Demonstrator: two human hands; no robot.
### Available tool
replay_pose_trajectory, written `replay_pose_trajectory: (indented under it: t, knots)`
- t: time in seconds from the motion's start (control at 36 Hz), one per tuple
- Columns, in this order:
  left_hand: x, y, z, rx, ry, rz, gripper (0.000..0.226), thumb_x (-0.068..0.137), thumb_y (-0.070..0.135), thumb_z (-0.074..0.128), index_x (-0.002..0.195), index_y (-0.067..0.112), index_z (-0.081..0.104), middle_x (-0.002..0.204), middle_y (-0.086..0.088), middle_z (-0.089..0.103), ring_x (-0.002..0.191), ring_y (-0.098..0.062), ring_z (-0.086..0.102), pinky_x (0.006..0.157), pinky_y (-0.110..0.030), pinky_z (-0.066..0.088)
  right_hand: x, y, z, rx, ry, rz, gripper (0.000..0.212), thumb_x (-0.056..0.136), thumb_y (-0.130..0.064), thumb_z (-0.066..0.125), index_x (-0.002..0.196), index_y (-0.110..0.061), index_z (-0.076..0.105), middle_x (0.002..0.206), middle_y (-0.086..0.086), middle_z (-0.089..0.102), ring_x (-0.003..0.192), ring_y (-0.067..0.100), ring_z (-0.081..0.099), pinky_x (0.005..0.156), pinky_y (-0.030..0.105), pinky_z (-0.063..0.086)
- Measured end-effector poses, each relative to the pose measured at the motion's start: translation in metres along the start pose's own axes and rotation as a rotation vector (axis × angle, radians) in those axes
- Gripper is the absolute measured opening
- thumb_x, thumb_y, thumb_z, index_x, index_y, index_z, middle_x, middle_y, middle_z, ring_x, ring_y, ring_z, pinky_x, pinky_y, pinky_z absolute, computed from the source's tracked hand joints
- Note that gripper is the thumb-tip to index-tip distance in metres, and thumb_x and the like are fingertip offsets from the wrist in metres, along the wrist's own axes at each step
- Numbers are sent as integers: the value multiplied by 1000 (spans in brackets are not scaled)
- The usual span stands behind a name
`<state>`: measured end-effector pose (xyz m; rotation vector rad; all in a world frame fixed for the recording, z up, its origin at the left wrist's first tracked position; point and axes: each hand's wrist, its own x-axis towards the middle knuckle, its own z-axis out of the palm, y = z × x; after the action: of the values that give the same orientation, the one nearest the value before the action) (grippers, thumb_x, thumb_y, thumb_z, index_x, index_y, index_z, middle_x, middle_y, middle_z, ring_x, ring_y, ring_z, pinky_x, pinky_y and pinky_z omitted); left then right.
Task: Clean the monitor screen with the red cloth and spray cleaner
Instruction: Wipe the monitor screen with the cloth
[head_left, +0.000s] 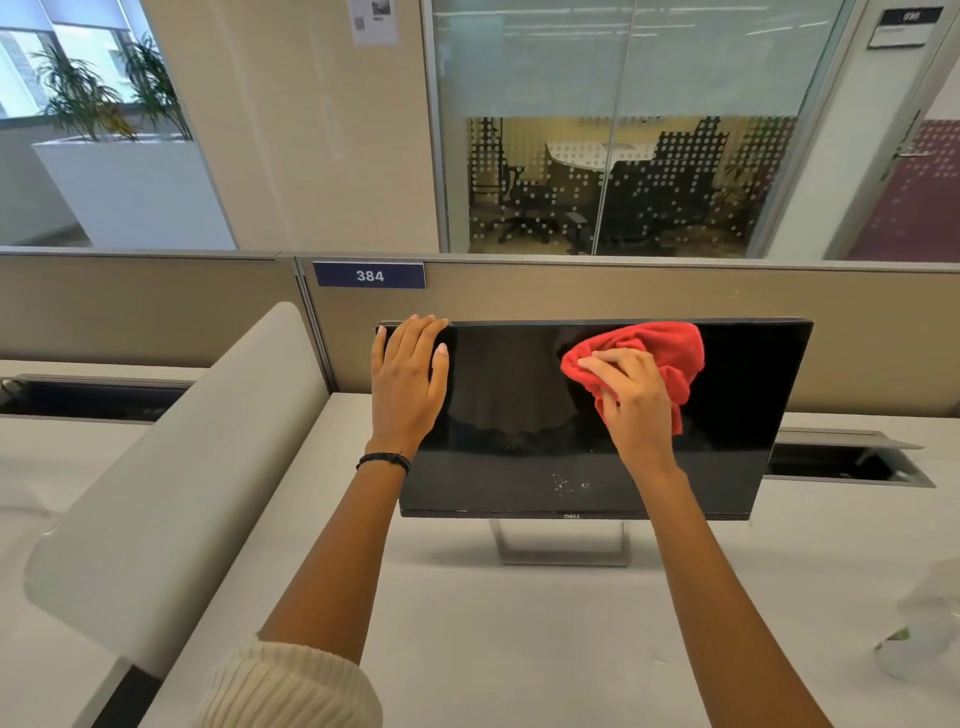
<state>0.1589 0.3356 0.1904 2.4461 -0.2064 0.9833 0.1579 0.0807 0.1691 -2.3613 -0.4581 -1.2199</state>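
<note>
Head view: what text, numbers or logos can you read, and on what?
"384": blue plate on the desk partition.
"DELL": monitor, lower bezel.
Room sign, top right: blurred, unreadable.
Paper notice, top centre: too small to read.

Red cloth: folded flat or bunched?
Bunched: the red cloth sits crumpled under the right hand against the monitor screen.

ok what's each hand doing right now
Left hand: open, fingers flat on the top left corner of the Dell monitor.
Right hand: holding the bunched red cloth against it.
</note>
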Motion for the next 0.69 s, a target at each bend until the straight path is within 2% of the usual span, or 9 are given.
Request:
replay_pose_trajectory:
  t: [0.11, 0.19, 0.28, 0.33, 0.47, 0.53, 0.58, 0.64, 0.69]
  knots:
    - [0, 0, 1, 5, -3, -2, 49, 94, 39, 25, 127, 17, 53, 133, -4, 54, 129, -22, 44, 116, -35, 9, -22, 12, 4, -47, -60, -41, 27, 74, -1, 72, 100, -8, 71, 98, 11, 68, 93, 28, 59, 78, 37, 51]
    - [-1, 0, 1, 11, -9, 0, 49, 93, 40, 26, 128, 17, 52, 134, -4, 53, 130, -22, 43, 116, -36, 9, -46, 17, 7, -115, -24, 8, 32, 73, -1, 73, 103, -12, 70, 100, 9, 68, 97, 25, 55, 85, 45, 49]
    - [0, 0, -1, 14, -21, 4, 50, 93, 42, 26, 129, 18, 51, 134, -4, 52, 131, -22, 42, 116, -37, 9, -67, 17, 8, -187, -11, 111, 33, 72, -2, 74, 102, -14, 70, 100, 7, 68, 100, 24, 57, 102, 57, 32]
    - [0, -1, -2, 18, -25, 7, 51, 92, 43, 26, 129, 18, 51, 135, -4, 52, 131, -22, 42, 116, -37, 9, -80, 19, 9, -220, -39, 160, 36, 71, -3, 76, 104, -15, 70, 101, 8, 68, 99, 28, 61, 105, 63, 23]
    - [-2, -1, -2, 18, -21, -2, 45, 94, 38, 32, 129, 17, 51, 135, -4, 52, 131, -22, 42, 116, -36, 9, -115, 38, 14, -237, -204, 198, 53, 68, -11, 79, 118, -13, 62, 111, 15, 65, 104, 39, 60, 96, 64, 39]
    - [-3, -2, -3, 21, -17, -5, 43, 94, 36, 35, 128, 17, 52, 134, -4, 52, 130, -23, 42, 116, -36, 9, -129, 42, 16, -205, -252, 188, 56, 73, -17, 74, 124, -15, 52, 112, 17, 64, 102, 40, 60, 88, 61, 48]
    - [-5, -4, -5, 17, -14, -5, 43, 93, 36, 34, 127, 16, 52, 133, -5, 53, 129, -23, 43, 115, -36, 9, -143, 43, 18, -154, -312, 236, 60, 69, -15, 78, 123, -12, 52, 109, 19, 65, 96, 41, 62, 79, 58, 53]
    - [-4, -3, -3, 19, -15, -7, 46, 93, 39, 32, 127, 16, 52, 133, -5, 53, 129, -23, 44, 115, -36, 9, -154, 45, 12, -125, -345, 277, 41, 78, -21, 70, 114, -4, 61, 102, 19, 67, 87, 40, 65, 76, 54, 55]
    - [-4, 4, -3, 3, -16, -6, 49, 93, 42, 28, 127, 17, 52, 133, -5, 53, 129, -23, 44, 115, -35, 9, -163, 43, 0, -64, -336, 383, 34, 87, -29, 58, 113, -10, 63, 104, 14, 68, 88, 36, 67, 81, 46, 55]
